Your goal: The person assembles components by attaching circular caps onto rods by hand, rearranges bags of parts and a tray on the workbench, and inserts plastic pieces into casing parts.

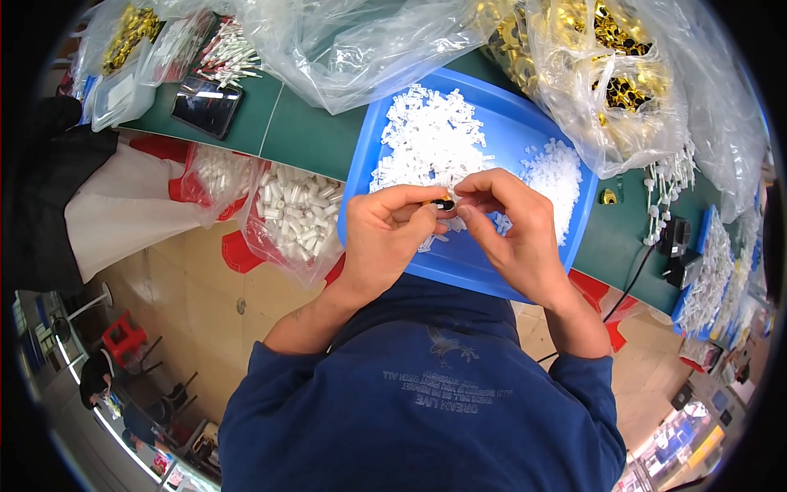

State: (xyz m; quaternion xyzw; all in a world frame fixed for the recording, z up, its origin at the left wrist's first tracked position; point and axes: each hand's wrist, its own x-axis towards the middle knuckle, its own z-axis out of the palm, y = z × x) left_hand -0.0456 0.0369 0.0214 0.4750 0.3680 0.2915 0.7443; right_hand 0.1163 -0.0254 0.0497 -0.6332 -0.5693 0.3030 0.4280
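My left hand (384, 238) is closed, pinching a small gold and black cap-like part (443, 204) between thumb and fingertips. Close beside it, my right hand (518, 234) has thumb and forefinger drawn together at the part's right side; whatever sits between those fingertips is too small to make out. Both hands are over a blue tray (512, 123). In the tray, a large heap of small white plastic pieces (430, 135) lies to the left, and a heap of smaller white pieces (559, 176) to the right.
Clear bags of gold parts (623, 90) and a crumpled plastic bag (352, 49) crowd the green table's (316, 123) far side. A phone (206, 107) lies left. Below the table edge hangs a bag of white tubes (295, 215). One loose gold part (607, 197) and a black cable (631, 283) are right.
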